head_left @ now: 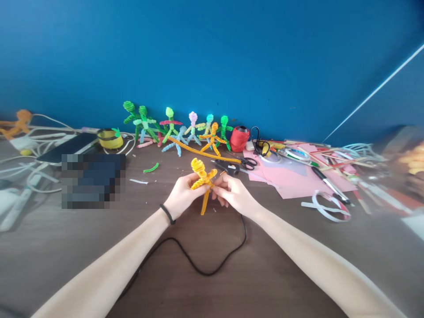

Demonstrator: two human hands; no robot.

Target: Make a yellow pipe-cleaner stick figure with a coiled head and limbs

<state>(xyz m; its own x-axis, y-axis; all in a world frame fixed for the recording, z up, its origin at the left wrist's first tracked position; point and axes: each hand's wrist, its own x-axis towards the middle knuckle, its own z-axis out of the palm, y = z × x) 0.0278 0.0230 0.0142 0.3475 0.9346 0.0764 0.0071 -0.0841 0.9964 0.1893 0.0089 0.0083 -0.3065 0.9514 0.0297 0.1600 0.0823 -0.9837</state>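
A yellow-orange pipe cleaner figure [198,170] with a coiled head and arms is held up between my two hands above the table. My left hand [184,193] is closed, pinching the figure's body between thumb and fingers. On the other side, my right hand [230,190] has its fingers pinched at the figure's lower right part, on the pipe cleaner there. One straight leg [205,202] hangs down between the hands. Just behind my right hand lie black scissors [232,166]. Longer orange pipe cleaners [198,152] stretch across the table behind the figure.
Several finished figures [169,121] lean along the blue wall. A red spool [240,138] stands right of them. Pink paper [281,176], a black marker [326,182] and strips lie at right. Phones [71,148] and cables are at left. A black cord [202,273] curves in front.
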